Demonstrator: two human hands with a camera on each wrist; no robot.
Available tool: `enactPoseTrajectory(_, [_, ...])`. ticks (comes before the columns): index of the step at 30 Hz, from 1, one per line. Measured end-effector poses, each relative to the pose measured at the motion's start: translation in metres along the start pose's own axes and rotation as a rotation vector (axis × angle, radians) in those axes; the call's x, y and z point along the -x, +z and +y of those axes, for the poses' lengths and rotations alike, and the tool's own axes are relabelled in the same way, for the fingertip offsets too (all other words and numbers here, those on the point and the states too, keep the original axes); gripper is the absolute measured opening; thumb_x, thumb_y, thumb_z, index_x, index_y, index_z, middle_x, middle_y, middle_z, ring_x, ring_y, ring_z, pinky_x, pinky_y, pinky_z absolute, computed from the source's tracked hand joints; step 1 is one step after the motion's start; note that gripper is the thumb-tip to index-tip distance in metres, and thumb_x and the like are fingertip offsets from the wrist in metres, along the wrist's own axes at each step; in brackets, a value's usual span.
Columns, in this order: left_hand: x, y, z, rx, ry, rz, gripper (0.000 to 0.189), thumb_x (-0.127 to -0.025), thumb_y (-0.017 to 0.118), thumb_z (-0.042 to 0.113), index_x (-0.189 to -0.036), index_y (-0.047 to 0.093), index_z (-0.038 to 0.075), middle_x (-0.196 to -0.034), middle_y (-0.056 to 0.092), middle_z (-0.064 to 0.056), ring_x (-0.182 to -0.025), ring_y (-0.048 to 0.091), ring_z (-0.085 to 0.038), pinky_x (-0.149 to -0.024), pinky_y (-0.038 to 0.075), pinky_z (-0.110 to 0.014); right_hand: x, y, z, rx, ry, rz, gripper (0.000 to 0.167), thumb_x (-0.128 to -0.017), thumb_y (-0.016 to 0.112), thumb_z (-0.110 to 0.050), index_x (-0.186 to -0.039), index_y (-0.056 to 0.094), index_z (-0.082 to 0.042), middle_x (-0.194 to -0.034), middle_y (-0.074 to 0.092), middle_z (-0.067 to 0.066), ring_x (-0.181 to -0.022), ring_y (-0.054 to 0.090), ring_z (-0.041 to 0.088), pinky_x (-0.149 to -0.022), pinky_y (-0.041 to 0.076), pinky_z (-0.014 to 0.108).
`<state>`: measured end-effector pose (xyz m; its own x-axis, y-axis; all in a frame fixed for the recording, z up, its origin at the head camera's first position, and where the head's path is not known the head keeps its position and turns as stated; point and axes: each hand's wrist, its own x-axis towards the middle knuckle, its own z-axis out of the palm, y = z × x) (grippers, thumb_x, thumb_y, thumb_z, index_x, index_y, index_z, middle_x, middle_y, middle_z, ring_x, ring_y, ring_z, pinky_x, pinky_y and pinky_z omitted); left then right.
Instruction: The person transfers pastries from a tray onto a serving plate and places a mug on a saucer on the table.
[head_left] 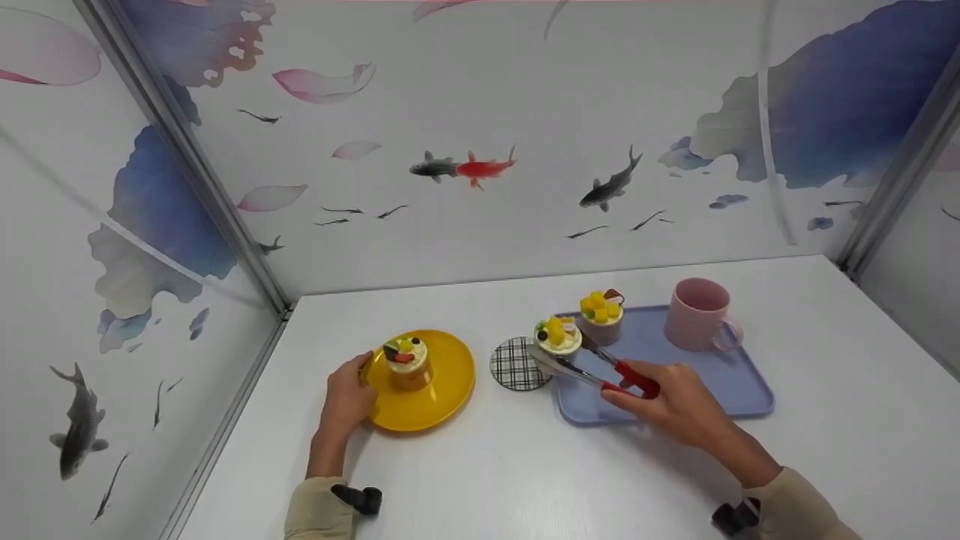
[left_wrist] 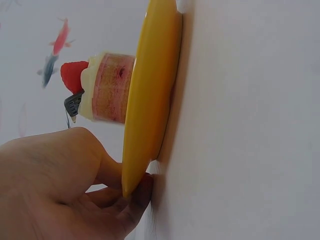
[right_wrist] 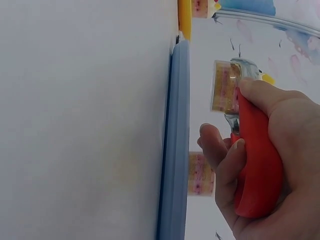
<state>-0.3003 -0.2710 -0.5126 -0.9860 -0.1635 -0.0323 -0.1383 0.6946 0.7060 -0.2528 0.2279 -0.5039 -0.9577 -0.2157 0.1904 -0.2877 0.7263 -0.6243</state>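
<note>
My left hand (head_left: 349, 395) pinches the rim of a yellow plate (head_left: 448, 390), thumb above and fingers beneath in the left wrist view. On that plate stands a small dessert cup (head_left: 409, 367) topped with cream and fruit. My right hand (head_left: 679, 405) grips red-handled metal tongs (head_left: 631, 376). Between the tongs' tips is a second dessert cup (head_left: 558, 337) with yellow fruit, raised off the blue tray (head_left: 667, 401) in the right wrist view. A third dessert cup (head_left: 601, 319) stands on the tray behind it.
A pink mug (head_left: 697, 315) stands at the tray's right back. Between plate and tray lies a round checked coaster (head_left: 517, 366), partly hidden by the tongs. Printed wall panels (head_left: 495, 240) border the white table (head_left: 480, 480) at the back and sides.
</note>
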Motion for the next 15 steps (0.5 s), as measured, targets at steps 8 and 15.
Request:
enactPoseTrajectory(8, [0.001, -0.003, 0.0, -0.001, 0.01, 0.006, 0.067, -0.095, 0.052, -0.014, -0.161, 0.044, -0.004, -0.166, 0.046, -0.029, -0.157, 0.042, -0.047, -0.131, 0.034, -0.058, -0.006, 0.006, -0.007, -0.022, -0.012, -0.021, 0.07, -0.089, 0.082, -0.062, -0.135, 0.076, -0.009, -0.094, 0.079, -0.004, -0.068, 0.059, 0.012, -0.053, 0.047, 0.02])
enactPoseTrajectory(15, [0.001, -0.001, 0.001, 0.0, 0.003, 0.0, 0.068, -0.095, 0.052, -0.014, -0.162, 0.044, -0.004, -0.167, 0.045, -0.028, -0.158, 0.041, -0.046, -0.132, 0.033, -0.057, -0.009, 0.013, -0.012, -0.059, -0.054, -0.016, 0.062, -0.089, 0.083, -0.059, -0.127, 0.08, -0.01, -0.09, 0.077, -0.01, -0.068, 0.058, 0.011, -0.053, 0.046, 0.02])
